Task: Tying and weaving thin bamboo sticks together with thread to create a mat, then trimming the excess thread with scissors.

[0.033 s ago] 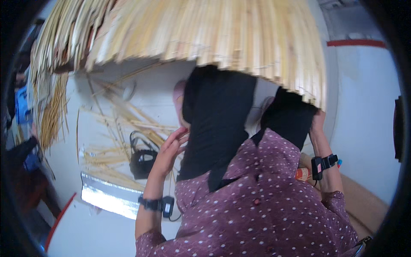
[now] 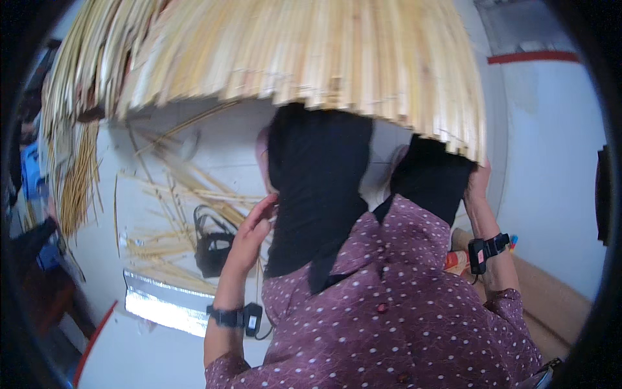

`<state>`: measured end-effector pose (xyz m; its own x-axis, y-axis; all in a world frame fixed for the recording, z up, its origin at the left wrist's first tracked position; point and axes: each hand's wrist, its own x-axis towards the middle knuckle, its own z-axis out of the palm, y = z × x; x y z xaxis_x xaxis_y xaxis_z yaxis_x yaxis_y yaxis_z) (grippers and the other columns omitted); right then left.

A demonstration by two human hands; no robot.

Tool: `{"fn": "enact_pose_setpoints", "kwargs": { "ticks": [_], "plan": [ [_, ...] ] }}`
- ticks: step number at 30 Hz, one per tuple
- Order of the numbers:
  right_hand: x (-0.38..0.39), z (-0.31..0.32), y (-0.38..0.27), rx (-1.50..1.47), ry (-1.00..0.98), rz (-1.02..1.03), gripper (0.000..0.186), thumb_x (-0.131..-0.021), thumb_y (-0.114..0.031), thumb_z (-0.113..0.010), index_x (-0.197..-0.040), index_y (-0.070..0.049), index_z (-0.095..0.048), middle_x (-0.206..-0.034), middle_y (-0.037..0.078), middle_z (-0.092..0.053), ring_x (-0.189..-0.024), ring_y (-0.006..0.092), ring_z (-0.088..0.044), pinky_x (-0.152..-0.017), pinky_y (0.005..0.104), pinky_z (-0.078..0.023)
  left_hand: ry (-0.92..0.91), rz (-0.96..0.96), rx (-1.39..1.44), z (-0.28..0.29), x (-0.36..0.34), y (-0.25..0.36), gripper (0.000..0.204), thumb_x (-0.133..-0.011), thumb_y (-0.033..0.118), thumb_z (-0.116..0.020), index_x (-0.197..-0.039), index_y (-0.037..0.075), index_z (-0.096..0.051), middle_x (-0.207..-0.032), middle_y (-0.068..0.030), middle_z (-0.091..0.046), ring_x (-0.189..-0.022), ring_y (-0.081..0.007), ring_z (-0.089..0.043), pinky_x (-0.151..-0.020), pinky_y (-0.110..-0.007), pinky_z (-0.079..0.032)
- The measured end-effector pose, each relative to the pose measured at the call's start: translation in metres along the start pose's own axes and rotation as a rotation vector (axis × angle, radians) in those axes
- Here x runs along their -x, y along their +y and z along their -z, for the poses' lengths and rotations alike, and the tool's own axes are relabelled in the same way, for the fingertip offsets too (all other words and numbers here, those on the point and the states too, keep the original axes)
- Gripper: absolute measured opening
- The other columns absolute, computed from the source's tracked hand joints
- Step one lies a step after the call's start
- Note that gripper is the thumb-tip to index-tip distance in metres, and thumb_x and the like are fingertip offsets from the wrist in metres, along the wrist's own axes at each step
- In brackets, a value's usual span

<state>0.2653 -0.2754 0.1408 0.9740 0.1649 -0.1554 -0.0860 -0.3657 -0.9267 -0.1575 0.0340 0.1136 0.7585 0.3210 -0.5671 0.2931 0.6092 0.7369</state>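
Note:
Over my black trousers (image 2: 321, 188), a broad layer of pale straw-like stalks (image 2: 311, 52) lies side by side, cut ends toward me. My left hand (image 2: 253, 227) rests beside my left leg, fingers stretched along the cloth with no object visible in them. My right hand (image 2: 477, 178) is at the right end of the stalk layer, by my right leg. Its fingers are mostly hidden behind the stalks and cloth, so their grip does not show.
Loose stalks (image 2: 162, 249) litter the white floor at left, beside a black strapped item (image 2: 214, 251) and a shiny silver strip (image 2: 168, 305). A thin stalk bundle (image 2: 79, 181) hangs at far left. A white wall (image 2: 551, 162) stands at right, with cardboard (image 2: 551, 292) below.
The view has shifted slightly, so the stalks and my legs sit a little further left. My left hand's fingers look less spread. My right hand stays at the stalks' right end.

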Motion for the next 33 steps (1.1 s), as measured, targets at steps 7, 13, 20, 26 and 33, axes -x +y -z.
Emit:
{"fn": "enact_pose_setpoints", "kwargs": {
  "ticks": [7, 13, 20, 26, 33],
  "plan": [
    [0.038, -0.025, -0.102, -0.280, -0.220, 0.092, 0.046, -0.096, -0.026, -0.047, -0.132, 0.002, -0.047, -0.121, 0.015, -0.060, -0.120, 0.0206, -0.050, -0.106, 0.0325, -0.033, 0.102, -0.271, -0.321, -0.019, -0.010, 0.076, 0.091, -0.082, 0.053, -0.062, -0.145, -0.003, -0.027, -0.145, -0.0160, -0.038, -0.133, -0.0261, -0.039, -0.108, -0.039, -0.031],
    [0.028, -0.056, -0.150, 0.253, -0.336, 0.205, 0.047, -0.093, -0.027, -0.054, -0.131, 0.000, -0.049, -0.113, 0.014, -0.064, -0.106, 0.0152, -0.057, -0.098, 0.0293, -0.039, 0.270, -0.483, -0.194, -0.037, -0.043, 0.147, 0.054, -0.100, 0.021, -0.042, -0.144, -0.005, -0.025, -0.143, -0.0203, -0.038, -0.131, -0.0311, -0.040, -0.110, -0.045, -0.033],
    [-0.001, -0.067, -0.166, 0.023, -0.487, -0.008, 0.045, -0.095, -0.027, -0.053, -0.132, -0.001, -0.047, -0.118, 0.014, -0.060, -0.108, 0.0180, -0.058, -0.099, 0.0304, -0.041, -0.030, -0.384, 0.239, -0.004, -0.062, 0.198, 0.033, -0.101, 0.026, -0.041, -0.122, 0.003, -0.050, -0.128, -0.0170, -0.053, -0.124, -0.0279, -0.049, -0.109, -0.043, -0.035],
    [-0.008, -0.109, -0.173, -0.178, -0.419, -0.073, 0.046, -0.099, -0.031, -0.047, -0.130, 0.002, -0.045, -0.103, 0.009, -0.062, -0.094, 0.0164, -0.061, -0.084, 0.0262, -0.048, -0.068, -0.191, 0.269, 0.064, -0.089, 0.233, 0.026, -0.099, 0.018, -0.047, -0.118, 0.001, -0.056, -0.120, -0.0152, -0.060, -0.113, -0.0229, -0.058, -0.096, -0.034, -0.049],
    [-0.028, -0.114, -0.154, -0.319, -0.556, -0.340, 0.033, -0.097, -0.020, -0.052, -0.120, 0.002, -0.046, -0.114, 0.014, -0.055, -0.106, 0.0222, -0.056, -0.097, 0.0327, -0.044, 0.169, -0.093, 0.158, 0.097, -0.113, 0.241, 0.026, -0.098, 0.017, -0.050, -0.117, 0.000, -0.058, -0.115, -0.0149, -0.063, -0.112, -0.0237, -0.059, -0.092, -0.031, -0.051]
  ]
}}
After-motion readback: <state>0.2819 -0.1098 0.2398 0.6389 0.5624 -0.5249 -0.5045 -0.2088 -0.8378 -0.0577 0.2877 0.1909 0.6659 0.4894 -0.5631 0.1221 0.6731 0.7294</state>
